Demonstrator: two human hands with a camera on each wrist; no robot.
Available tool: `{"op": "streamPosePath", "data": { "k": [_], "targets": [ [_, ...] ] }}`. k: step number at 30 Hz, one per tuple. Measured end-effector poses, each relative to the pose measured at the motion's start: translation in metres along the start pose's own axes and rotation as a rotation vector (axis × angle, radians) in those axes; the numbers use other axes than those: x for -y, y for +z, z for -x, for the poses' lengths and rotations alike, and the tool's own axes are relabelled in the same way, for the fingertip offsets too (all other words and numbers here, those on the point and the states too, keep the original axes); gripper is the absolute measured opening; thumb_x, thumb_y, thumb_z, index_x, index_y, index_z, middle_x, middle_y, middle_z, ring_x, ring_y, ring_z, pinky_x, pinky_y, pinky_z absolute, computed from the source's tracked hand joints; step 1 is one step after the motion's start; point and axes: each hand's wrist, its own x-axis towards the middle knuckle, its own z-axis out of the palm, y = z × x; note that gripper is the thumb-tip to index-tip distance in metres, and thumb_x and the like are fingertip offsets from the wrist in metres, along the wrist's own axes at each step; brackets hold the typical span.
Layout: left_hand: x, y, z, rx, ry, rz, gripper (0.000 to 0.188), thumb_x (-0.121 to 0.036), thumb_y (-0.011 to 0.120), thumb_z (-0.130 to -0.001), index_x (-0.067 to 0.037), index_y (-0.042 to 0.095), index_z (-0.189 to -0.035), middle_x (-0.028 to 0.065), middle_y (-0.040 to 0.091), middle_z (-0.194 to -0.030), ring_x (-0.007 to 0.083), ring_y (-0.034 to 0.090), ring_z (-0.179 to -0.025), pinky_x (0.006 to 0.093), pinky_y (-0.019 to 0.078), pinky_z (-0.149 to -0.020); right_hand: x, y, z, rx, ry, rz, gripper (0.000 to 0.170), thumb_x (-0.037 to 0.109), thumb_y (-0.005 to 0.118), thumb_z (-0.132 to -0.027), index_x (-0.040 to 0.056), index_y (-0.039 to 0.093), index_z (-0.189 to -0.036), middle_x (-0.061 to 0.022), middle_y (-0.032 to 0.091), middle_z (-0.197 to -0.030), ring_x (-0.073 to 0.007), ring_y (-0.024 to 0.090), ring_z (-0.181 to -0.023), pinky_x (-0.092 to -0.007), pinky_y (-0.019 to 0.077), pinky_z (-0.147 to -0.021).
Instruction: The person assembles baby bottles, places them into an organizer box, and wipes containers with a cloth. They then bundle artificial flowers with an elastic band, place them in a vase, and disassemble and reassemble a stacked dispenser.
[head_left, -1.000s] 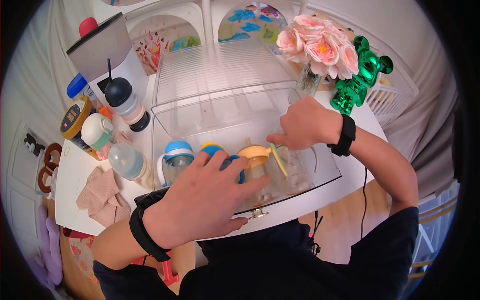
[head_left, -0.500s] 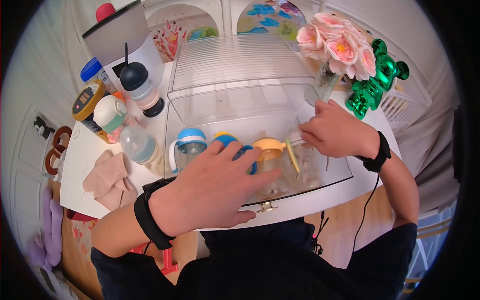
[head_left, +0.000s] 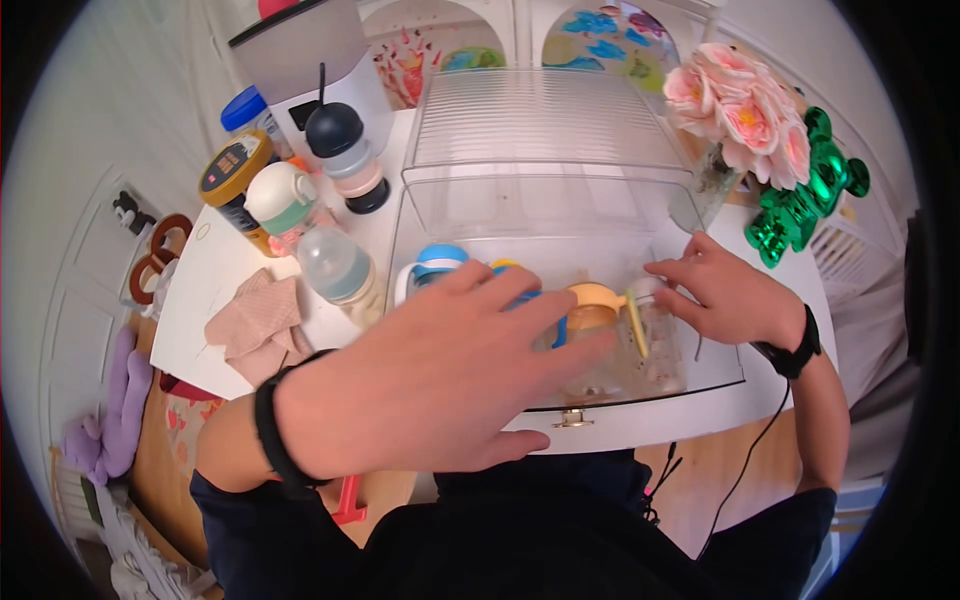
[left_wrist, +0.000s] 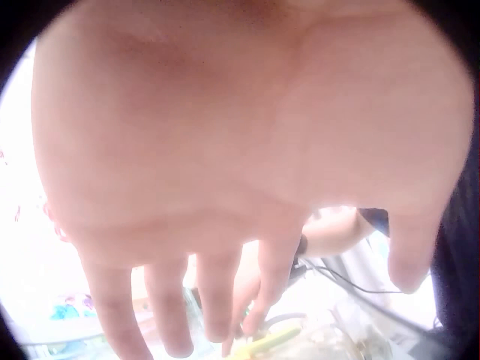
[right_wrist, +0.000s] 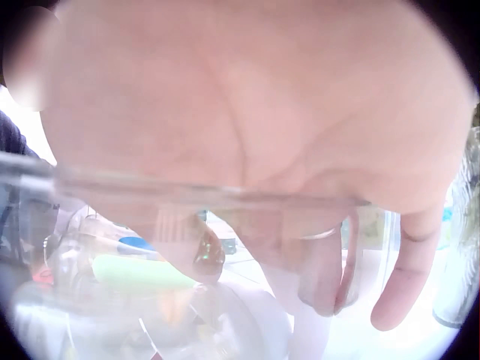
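right hand (head_left: 732,292), fingers parted by the clear bottle (head_left: 660,352), should close evenly; left hand (head_left: 430,365), fingers spread, should avoid the yellow-lidded cup (head_left: 595,304)

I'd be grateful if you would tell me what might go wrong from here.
The right hand is close to the clear vase of pink flowers beside the storage box; a careless lift might knock it. The yellow handle sits right against or beside the clear bottle, so moving either could jostle the other. The left hand partly hides the blue-lidded bottle, and might bump it.
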Motion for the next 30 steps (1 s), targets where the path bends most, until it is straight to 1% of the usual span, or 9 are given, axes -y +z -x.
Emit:
{"op": "streamPosePath", "data": {
  "k": [3,5,9,11,14,15,21,28,30],
  "targets": [
    [0.005,-0.033,0.026,-0.142,0.007,0.021,0.071,-0.031,0.086,-0.084,-0.016,0.062,-0.149,0.0152,0.064,-0.139,0.0358,0.062,-0.125,0.045,0.0527,-0.102,-0.003,0.008,0.002,-0.065,-0.083,-0.023,0.042,0.03,0.058,-0.107,-0.0038,0.071,-0.129,-0.0212,0.076,-0.101,-0.0375,0.06,-0.104,-0.0434,0.048,-0.1],
    [0.016,-0.049,0.043,-0.245,-0.165,-0.114,0.061,-0.018,0.082,-0.083,-0.013,0.068,-0.142,0.0165,0.067,-0.133,0.0369,0.065,-0.119,0.044,0.0556,-0.099,-0.005,0.013,0.003,-0.169,-0.117,0.016,0.042,0.029,0.06,-0.106,-0.0039,0.069,-0.13,-0.0205,0.076,-0.1,-0.0371,0.06,-0.104,-0.0427,0.047,-0.102],
    [0.051,-0.04,0.069,-0.235,-0.36,-0.241,0.06,-0.01,0.078,-0.083,-0.013,0.068,-0.142,0.0171,0.068,-0.131,0.0367,0.063,-0.121,0.0433,0.0536,-0.104,-0.006,0.02,0.003,-0.233,-0.132,0.017,0.04,0.028,0.062,-0.105,-0.0034,0.069,-0.129,-0.0187,0.075,-0.101,-0.0369,0.06,-0.104,-0.0429,0.0473,-0.101],
    [0.067,-0.032,0.072,-0.064,-0.431,-0.158,0.064,-0.008,0.084,-0.078,-0.013,0.068,-0.14,0.0152,0.068,-0.131,0.0362,0.061,-0.123,0.0422,0.0517,-0.107,-0.008,0.027,0.003,-0.315,-0.154,0.019,0.04,0.029,0.062,-0.104,-0.003,0.07,-0.127,-0.0179,0.074,-0.103,-0.0366,0.061,-0.105,-0.043,0.0477,-0.101],
    [0.069,-0.024,0.069,0.022,-0.51,-0.154,0.07,-0.008,0.09,-0.072,-0.013,0.069,-0.139,0.0132,0.068,-0.129,0.0354,0.059,-0.124,0.0422,0.0508,-0.109,-0.011,0.029,0.004,-0.331,-0.175,0.048,0.04,0.031,0.064,-0.104,-0.0025,0.071,-0.125,-0.0182,0.074,-0.105,-0.036,0.061,-0.105,-0.0427,0.0485,-0.101],
    [0.071,-0.021,0.068,0.017,-0.513,-0.162,0.073,-0.007,0.093,-0.067,-0.013,0.07,-0.136,0.0109,0.068,-0.127,0.0348,0.059,-0.122,0.043,0.052,-0.107,-0.01,0.03,0.005,-0.334,-0.167,0.043,0.04,0.031,0.064,-0.104,-0.0025,0.071,-0.125,-0.0182,0.074,-0.105,-0.036,0.061,-0.105,-0.0427,0.0485,-0.101],
    [0.078,-0.018,0.064,0.045,-0.54,-0.195,0.061,-0.009,0.093,-0.069,-0.012,0.074,-0.127,0.0088,0.069,-0.125,0.0337,0.061,-0.12,0.0437,0.0532,-0.104,-0.006,0.031,0.003,-0.353,-0.152,0.053,0.043,0.036,0.068,-0.102,-0.0018,0.073,-0.122,-0.018,0.075,-0.103,-0.0353,0.061,-0.105,-0.0417,0.0498,-0.099],
    [0.074,-0.023,0.066,0.024,-0.513,-0.22,0.061,-0.01,0.092,-0.07,-0.012,0.074,-0.128,0.0087,0.07,-0.125,0.033,0.062,-0.118,0.0434,0.0547,-0.101,-0.003,0.032,0.004,-0.37,-0.117,0.023,0.042,0.036,0.07,-0.099,-0.0005,0.074,-0.12,-0.0166,0.075,-0.099,-0.0354,0.062,-0.104,-0.0424,0.0504,-0.097],
    [0.065,-0.04,0.064,-0.094,-0.448,-0.177,0.048,-0.013,0.086,-0.079,-0.009,0.074,-0.125,0.0121,0.071,-0.122,0.0355,0.064,-0.116,0.0437,0.0536,-0.102,-0.004,0.032,0.004,-0.383,-0.122,0.018,0.042,0.036,0.071,-0.099,-0.0003,0.074,-0.12,-0.0164,0.075,-0.098,-0.0355,0.062,-0.104,-0.0426,0.0505,-0.097]
  ]
}}
